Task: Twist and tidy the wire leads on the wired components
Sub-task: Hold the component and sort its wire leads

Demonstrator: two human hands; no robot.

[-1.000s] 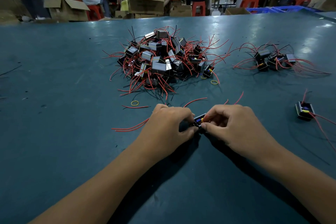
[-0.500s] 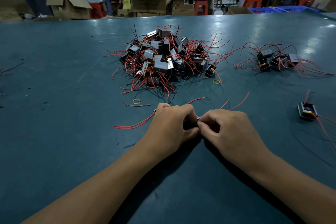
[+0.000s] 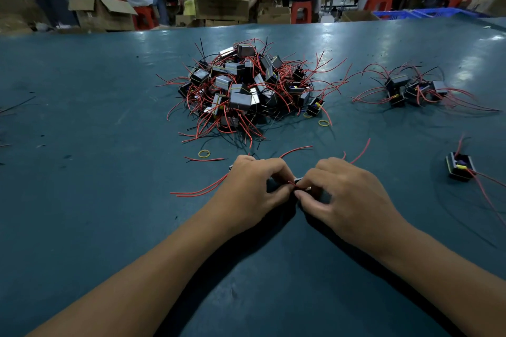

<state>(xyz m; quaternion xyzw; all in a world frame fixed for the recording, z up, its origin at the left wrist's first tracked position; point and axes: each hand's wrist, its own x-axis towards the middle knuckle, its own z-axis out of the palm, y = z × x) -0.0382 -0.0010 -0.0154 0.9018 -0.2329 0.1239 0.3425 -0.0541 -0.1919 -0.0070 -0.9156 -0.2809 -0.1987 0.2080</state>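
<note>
dim, bluish | glare on far table (image 3: pixel 342 44) | soft forearm shadows | wide-angle edge bending

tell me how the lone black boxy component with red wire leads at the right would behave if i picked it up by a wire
The lone black boxy component would probably dangle and swing: its thin red leads lie in loose curves on the teal table, suggesting they flex easily. It looks compact and probably light. The block sits flat, so it seems unlikely to roll.
</note>
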